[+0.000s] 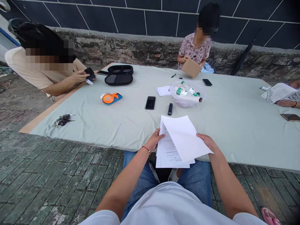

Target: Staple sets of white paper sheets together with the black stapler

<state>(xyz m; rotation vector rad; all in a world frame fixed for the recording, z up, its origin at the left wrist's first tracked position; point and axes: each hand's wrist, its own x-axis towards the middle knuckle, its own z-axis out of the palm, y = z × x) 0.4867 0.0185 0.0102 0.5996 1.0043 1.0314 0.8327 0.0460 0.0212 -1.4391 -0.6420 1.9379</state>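
My left hand (155, 139), with a red string at the wrist, grips the left edge of a stack of printed sheets (172, 154) at the table's near edge. A blank white sheet (185, 137) lies at a slant over the stack. Its right edge is pinched in my right hand (207, 142). Just beyond the papers are a small black stapler-like object (170, 109) and a black phone (150, 102).
On the cloth-covered table (93, 125) are keys (62, 120), an orange tape dispenser (111, 98), a black case (119, 75) and a bowl of bottles (187, 93). People sit at left, across holding cardboard (191, 68), and at right with papers (280, 92).
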